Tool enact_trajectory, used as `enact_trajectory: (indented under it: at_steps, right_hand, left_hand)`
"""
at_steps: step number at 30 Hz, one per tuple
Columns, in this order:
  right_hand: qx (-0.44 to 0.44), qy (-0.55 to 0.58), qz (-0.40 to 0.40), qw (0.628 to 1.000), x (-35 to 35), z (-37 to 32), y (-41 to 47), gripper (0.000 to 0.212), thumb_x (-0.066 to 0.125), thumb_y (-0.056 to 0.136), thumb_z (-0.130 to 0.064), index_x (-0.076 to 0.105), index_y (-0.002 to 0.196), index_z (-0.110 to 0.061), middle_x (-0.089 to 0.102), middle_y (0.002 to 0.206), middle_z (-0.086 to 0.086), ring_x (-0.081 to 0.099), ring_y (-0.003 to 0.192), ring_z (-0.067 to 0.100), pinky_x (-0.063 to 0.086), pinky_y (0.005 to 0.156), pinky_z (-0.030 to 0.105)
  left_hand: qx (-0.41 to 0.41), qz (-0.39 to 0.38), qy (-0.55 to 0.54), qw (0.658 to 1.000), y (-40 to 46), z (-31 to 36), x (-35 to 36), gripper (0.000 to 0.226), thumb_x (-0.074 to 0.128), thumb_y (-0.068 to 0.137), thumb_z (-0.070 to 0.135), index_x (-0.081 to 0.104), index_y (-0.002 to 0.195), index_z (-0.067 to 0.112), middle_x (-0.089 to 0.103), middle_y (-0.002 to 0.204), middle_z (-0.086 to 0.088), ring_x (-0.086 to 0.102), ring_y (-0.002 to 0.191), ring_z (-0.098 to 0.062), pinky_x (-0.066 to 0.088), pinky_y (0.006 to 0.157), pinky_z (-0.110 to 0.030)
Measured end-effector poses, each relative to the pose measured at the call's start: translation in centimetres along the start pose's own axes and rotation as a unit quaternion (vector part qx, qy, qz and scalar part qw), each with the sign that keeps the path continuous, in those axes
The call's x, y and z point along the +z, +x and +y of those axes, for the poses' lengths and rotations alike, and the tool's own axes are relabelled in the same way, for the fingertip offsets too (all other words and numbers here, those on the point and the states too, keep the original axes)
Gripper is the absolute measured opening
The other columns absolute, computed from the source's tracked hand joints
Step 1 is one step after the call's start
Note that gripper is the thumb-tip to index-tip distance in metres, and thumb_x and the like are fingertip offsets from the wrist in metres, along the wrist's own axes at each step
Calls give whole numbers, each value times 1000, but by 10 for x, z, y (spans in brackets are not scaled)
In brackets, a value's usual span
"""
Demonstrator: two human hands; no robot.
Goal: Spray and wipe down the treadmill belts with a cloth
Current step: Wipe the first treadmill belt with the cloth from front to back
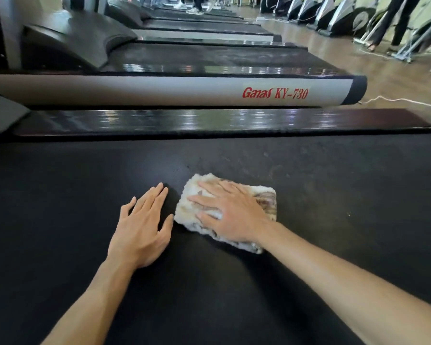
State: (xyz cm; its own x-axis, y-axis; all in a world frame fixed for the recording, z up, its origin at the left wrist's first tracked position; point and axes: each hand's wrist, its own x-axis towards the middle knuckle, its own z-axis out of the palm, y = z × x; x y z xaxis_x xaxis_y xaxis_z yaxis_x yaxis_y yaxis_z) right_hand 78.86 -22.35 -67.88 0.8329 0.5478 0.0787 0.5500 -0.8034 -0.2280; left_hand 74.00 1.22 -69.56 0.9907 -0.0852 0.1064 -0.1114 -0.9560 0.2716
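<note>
Wiping step in hand, by the look of it. Right hand point(230, 215) lies flat on a folded cream cloth point(264, 200), fingers point(209, 189) straight and spread, pressing it onto the black treadmill belt point(309, 245). The cloth is not gripped, only pinned under palm and fingers. It looks soiled, with brownish marks at its far right edge.

Left hand point(144, 222) rests flat on the belt just beside the cloth, fingers straight and close together, holding nothing. Its thumb side is near the cloth's left edge; I cannot tell whether they touch. Probably a brace for the lean forward.

No spray bottle in view (so the spraying either is done for this patch or waits elsewhere; the frame does not say). The belt shows faint specks and a pale scuff beyond the cloth, towards the glossy dark side rail point(209, 120).

Next move, as I judge it: keep the palm pressing down and slide the cloth across the belt towards that rail, covering the marked area. The left hand will need to shift if the stroke goes leftward.

Beyond: a neighbouring treadmill with a grey side cover lettered "Ganas KY-730" point(275, 93), more treadmills in a row, a brown floor point(383, 75).
</note>
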Motion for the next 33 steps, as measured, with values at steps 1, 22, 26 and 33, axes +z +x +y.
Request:
enact_trajectory:
  at_steps: [1, 22, 26, 33]
  right_hand:
    - [-10, 16, -1, 1000, 0, 1, -11, 46, 37, 102, -61, 44, 146, -55, 25, 167, -18, 15, 155, 10, 9, 126, 39]
    - [24, -3, 19, 1000, 1, -3, 46, 46, 36, 104, -58, 47, 148, -47, 29, 166, -14, 22, 154, 17, 14, 125, 44]
    - [21, 26, 11, 999, -7, 33, 29, 45, 39, 103, -58, 48, 146, -49, 26, 166, -18, 21, 154, 11, 17, 125, 42]
    - [51, -11, 35, 998, 4, 4, 83, 48, 35, 103, -60, 49, 146, -46, 30, 166, -9, 25, 153, 21, 19, 123, 47]
  left_hand:
    - [1, 0, 3, 1000, 0, 0, 0, 85, 5, 85, 61, 13, 163, 26, 4, 169, 15, 2, 153, 0, 3, 126, -34]
    - [-41, -10, 19, 999, 0, 8, -3, 100, -4, 76, 67, -7, 162, 15, -15, 169, 4, -10, 155, -8, 2, 126, -29]
    - [-40, -10, 33, 999, 2, 7, -2, 100, -4, 77, 65, 0, 163, 13, -10, 170, 2, -8, 156, -10, 3, 126, -30]
    - [-39, -8, 25, 999, 0, 7, -3, 100, -2, 77, 66, -2, 162, 14, -10, 170, 3, -8, 156, -9, 5, 126, -31]
